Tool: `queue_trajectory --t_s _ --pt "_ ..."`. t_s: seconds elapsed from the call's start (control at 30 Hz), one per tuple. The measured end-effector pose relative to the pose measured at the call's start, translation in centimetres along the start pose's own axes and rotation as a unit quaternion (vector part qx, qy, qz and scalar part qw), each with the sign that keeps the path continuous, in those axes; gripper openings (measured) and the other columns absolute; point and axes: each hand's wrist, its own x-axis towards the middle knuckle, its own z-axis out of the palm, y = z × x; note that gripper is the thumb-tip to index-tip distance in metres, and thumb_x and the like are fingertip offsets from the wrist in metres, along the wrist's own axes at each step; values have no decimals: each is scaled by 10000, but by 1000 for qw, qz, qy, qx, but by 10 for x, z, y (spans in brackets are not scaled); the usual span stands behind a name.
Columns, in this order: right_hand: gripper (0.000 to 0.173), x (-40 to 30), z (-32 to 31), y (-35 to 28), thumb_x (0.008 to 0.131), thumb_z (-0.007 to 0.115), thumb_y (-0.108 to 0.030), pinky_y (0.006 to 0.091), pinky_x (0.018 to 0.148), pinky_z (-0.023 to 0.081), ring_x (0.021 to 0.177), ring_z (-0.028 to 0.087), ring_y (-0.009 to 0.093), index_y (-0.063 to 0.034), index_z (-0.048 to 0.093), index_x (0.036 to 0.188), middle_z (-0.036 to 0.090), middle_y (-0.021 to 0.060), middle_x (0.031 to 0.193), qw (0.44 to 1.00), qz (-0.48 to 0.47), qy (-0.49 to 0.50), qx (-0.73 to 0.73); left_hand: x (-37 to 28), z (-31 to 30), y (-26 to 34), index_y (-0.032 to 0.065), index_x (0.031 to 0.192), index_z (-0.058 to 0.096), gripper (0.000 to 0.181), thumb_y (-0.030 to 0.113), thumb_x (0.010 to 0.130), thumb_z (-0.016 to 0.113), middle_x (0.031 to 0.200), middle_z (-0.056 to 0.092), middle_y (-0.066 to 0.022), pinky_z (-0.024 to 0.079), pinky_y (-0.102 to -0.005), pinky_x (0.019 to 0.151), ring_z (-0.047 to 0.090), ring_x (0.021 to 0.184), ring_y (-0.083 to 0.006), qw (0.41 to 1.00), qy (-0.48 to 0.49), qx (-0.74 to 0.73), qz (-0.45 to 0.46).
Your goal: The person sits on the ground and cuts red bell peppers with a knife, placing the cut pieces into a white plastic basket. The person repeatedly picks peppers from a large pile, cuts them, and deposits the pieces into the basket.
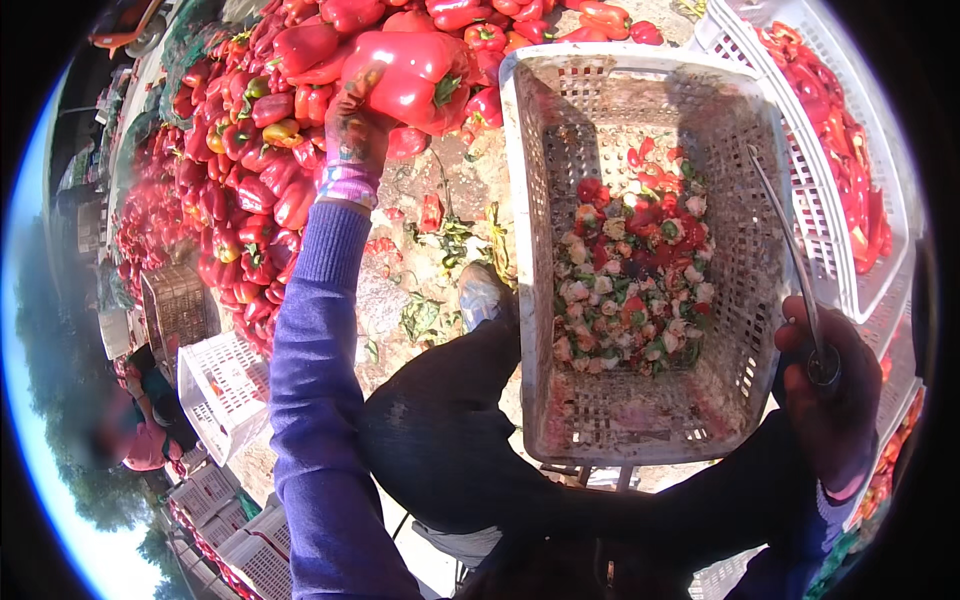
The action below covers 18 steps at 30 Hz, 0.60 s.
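Note:
My left hand (356,124), in a stained glove with a pink cuff, grips a large red bell pepper (409,75) above the near side of a pepper heap. Over on the right, my right hand (832,390) is closed around the dark handle of a thin, slightly curved metal blade (787,225). The blade points away from me along the right side of a dirty white plastic crate (637,431). Pepper cores (637,292) with pale seeds, green stems and red scraps lie on the crate floor. This crate stands before me, between my two hands.
Whole red peppers (247,187) are heaped at the left and far side. Another white crate (814,217) at right holds cut red peppers (851,150). Leaves and scraps litter the ground near my shoe (480,296). A white crate (225,390) and another person (150,405) are at left.

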Motion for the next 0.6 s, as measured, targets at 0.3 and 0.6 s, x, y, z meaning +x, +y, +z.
queue_trajectory --t_s 0.3,0.6 --pt "398 -8 52 -23 751 592 -183 183 520 434 696 515 63 -5 442 1074 551 43 847 906 -96 -101 400 -156 86 63 -7 1072 462 339 123 769 538 1058 510 -119 401 -403 855 493 986 -240 981 -159 -106 -42" --pt "359 -12 86 -37 722 608 -196 176 398 398 508 485 64 -37 446 1000 574 113 855 842 -59 -52 534 -221 77 7 15 1103 421 352 61 771 528 1035 512 -82 426 -328 830 507 954 -193 982 -139 -49 117"
